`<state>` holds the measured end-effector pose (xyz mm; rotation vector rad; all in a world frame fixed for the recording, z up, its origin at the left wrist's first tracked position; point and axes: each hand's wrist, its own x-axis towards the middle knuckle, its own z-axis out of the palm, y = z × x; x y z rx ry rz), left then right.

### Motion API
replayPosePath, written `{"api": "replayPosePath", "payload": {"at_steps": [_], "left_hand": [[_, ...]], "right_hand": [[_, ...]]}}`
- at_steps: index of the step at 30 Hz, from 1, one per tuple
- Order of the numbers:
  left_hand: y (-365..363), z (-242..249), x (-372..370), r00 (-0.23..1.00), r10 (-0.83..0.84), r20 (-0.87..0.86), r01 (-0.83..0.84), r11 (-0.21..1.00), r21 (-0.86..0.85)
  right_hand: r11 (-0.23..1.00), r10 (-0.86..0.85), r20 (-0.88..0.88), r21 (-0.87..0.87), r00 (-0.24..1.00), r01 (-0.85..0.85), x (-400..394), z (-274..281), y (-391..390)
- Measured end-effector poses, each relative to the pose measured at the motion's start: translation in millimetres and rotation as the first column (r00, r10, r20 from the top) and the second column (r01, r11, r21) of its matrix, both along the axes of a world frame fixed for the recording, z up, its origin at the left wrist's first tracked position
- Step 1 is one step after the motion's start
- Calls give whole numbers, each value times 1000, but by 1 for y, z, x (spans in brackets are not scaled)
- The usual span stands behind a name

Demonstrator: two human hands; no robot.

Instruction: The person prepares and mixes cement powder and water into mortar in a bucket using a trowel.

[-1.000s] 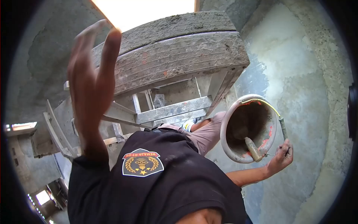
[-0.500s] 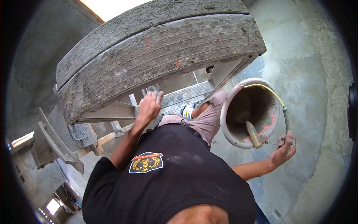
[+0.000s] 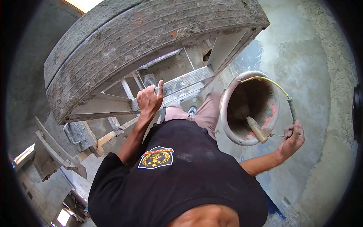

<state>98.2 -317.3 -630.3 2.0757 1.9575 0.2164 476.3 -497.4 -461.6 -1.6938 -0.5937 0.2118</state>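
My left hand (image 3: 150,100) is wrapped over the edge of a metal ladder step (image 3: 181,85), its thumb lying along the top. Above it, the ladder's wide, mortar-crusted top treads (image 3: 151,49) fill the upper view. Off to the right, my right hand (image 3: 293,138) has its fingers closed around the handle (image 3: 291,108) of a bucket, a yellow cord with a dark grip. The round bucket (image 3: 224,109) hangs beside my right leg, its mouth facing me. A tool with a worn wooden grip (image 3: 257,130) leans inside against the rim; its working end is hidden.
Grey concrete floor (image 3: 295,75) stretches along the right, with a rough cement strip (image 3: 332,75) beyond. Planks and a curved board (image 3: 58,149) stand at the left. A blue object (image 3: 275,208) shows by my right side. My feet are below the ladder.
My left hand has moved slightly up and left and now grips the ladder step. The ladder appears tilted and shifted left in view. The bucket and right hand have moved slightly.
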Motion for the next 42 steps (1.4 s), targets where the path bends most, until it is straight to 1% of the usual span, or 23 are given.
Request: {"api": "replayPosePath", "payload": {"at_steps": [2,4,5,7,8,9,11,13,17,20,21,25,26,28,31,32,33,35,36,38,39,41,42], "left_hand": [[1,4,10,1000,8,-9,-8,1000,-3],[-2,13,15,999,35,-12,-35,999,17],[-4,15,19,999,32,-15,-32,999,16],[-5,19,25,998,46,-42,-44,998,53],[-8,22,29,997,55,-44,-53,997,53],[-8,25,32,998,49,-36,-47,997,64],[-9,35,40,998,49,-37,-46,996,75],[-7,36,48,997,46,-61,-42,997,62],[-9,36,55,995,66,-80,-55,990,128],[-10,47,62,995,67,-72,-50,975,218],[-12,45,61,994,75,-80,-55,972,227],[-11,40,60,990,100,-102,-76,973,217],[-11,51,65,993,90,-76,-71,971,228],[-13,47,66,997,80,-23,-72,966,248],[-13,48,67,994,104,-16,-98,966,238],[-13,53,71,993,96,-73,-76,969,236],[-11,52,66,995,97,-34,-80,940,331],[-10,60,68,993,112,-45,-98,966,238],[-9,54,68,992,116,-46,-101,966,240],[-4,47,63,999,21,50,-40,911,410],[-3,49,60,998,20,57,-42,909,415],[-1,57,50,998,65,-7,-60,956,286],[1,57,51,997,76,-10,-70,954,293]], "right_hand": [[1000,-4,-15,-18,1000,4,10,-5,3],[993,59,-84,-96,995,-67,12,-5,3],[993,55,-86,-96,995,-64,16,-11,-1],[977,126,-162,-148,979,-150,22,-24,-4],[960,149,-167,-210,975,-183,31,-33,-11],[960,157,-169,-206,973,-190,34,-37,-13],[931,215,-366,-203,905,-303,38,-39,-19],[922,247,-394,-187,885,-340,41,-50,-19],[894,264,-386,-246,884,-374,44,-84,-25],[907,244,-333,-254,911,-336,50,-103,-34],[906,254,-340,-243,906,-345,51,-118,-37],[910,282,-243,-239,928,-339,54,-168,-42],[903,298,-234,-245,925,-353,62,-164,-46],[899,308,-238,-246,921,-364,67,-193,-56],[903,309,-211,-239,927,-356,66,-224,-66],[903,318,-220,-225,922,-365,68,-236,-68],[888,342,-217,-243,914,-390,68,-230,-66],[900,338,-172,-228,925,-371,65,-245,-68],[885,369,-152,-243,917,-396,65,-253,-71],[869,402,-132,-257,906,-423,63,-260,-75],[857,420,-123,-271,899,-438,58,-261,-77],[848,431,-110,-291,896,-444,47,-251,-84],[841,446,-105,-291,889,-457,45,-252,-84]]}}
